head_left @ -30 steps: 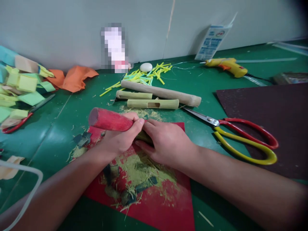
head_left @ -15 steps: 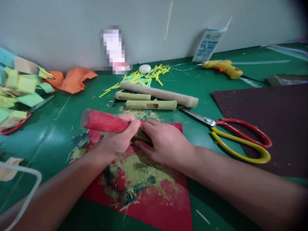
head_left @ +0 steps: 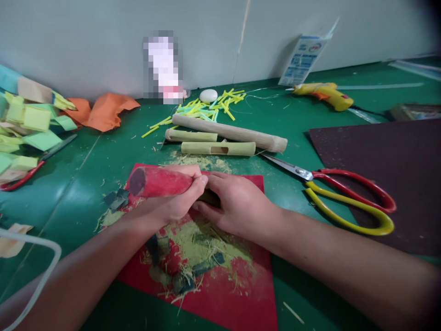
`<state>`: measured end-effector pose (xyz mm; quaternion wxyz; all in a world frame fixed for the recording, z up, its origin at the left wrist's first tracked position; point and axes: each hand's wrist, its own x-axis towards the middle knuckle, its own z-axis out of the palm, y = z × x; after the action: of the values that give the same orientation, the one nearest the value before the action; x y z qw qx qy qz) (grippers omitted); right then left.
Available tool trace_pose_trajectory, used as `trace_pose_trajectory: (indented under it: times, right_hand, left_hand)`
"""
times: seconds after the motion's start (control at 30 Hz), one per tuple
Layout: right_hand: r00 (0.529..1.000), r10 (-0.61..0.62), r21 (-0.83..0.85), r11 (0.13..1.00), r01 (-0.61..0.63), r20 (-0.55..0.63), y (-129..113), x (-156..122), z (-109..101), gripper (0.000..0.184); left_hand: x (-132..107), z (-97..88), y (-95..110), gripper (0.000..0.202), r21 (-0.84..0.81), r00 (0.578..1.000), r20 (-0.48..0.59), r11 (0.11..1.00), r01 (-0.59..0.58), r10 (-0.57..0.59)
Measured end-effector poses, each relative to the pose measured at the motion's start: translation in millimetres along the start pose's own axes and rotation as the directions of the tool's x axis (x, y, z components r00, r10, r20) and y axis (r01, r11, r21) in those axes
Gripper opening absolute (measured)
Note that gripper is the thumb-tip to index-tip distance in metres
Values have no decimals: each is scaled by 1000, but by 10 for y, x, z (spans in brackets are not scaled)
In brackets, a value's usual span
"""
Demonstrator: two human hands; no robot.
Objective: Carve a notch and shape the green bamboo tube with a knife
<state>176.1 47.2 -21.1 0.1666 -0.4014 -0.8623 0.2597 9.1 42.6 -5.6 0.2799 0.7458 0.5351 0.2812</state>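
Observation:
My left hand [head_left: 182, 195] is closed round a thick red wooden handle [head_left: 161, 181], its blunt end pointing left. The working end of this tool is hidden behind my hands, so its kind does not show. Close beside it, my right hand [head_left: 243, 202] wraps over a greenish bamboo piece [head_left: 209, 197], mostly covered by the fingers. Both hands are above a red sheet [head_left: 241, 299] strewn with yellowish dust, shavings and dark sandpaper-like scraps [head_left: 208, 264].
Behind my hands lie a notched bamboo tube [head_left: 196, 148], a longer pale stick [head_left: 234, 131] and cut yellow straws [head_left: 198, 110]. Scissors [head_left: 306, 174] rest right, near a dark board [head_left: 375, 161] and a yellow glue gun [head_left: 327, 95]. Folded papers [head_left: 37, 117] are heaped left.
My left hand and the red handle have shifted slightly right and down, with more of the handle's end face showing. My right hand still grips the bamboo; the view has moved a little.

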Motion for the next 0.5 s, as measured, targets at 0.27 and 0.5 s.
trace_pose_trajectory:
  times: [0.27,0.5]
  right_hand:
    - [999,51,-56,997,-51,-8,15,13,-20,26]
    - [997,8,-154,988,-19,-72,53,2,1,28]
  left_hand:
    - [-46,61,-90,34,-217,986,-165,974,-65,29]
    - [-38,48,-96,30,-287,969,-246,956,-60,-13]
